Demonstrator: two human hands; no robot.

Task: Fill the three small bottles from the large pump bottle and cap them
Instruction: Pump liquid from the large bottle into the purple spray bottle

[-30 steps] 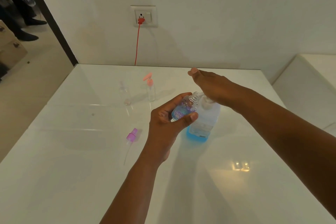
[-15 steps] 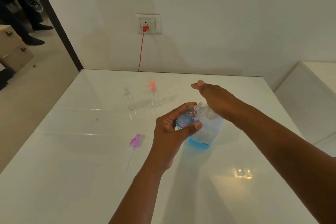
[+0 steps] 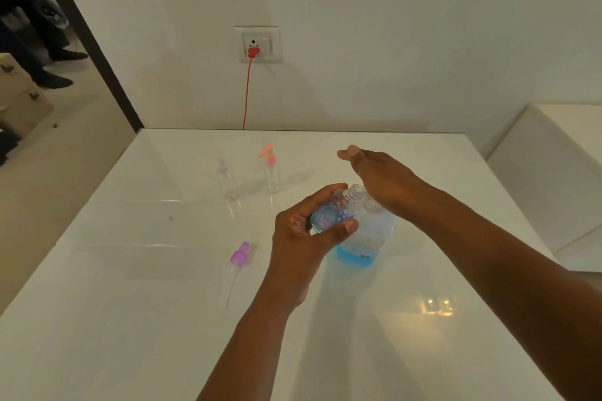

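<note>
Clear small bottles, three; left hand clamps one; right hand, fingers straight, presses pump bottle.

A single wide-angle head view looks forward and steeply down from above the near edge of the white table, close over both forearms, facing the far wall with its socket.
</note>
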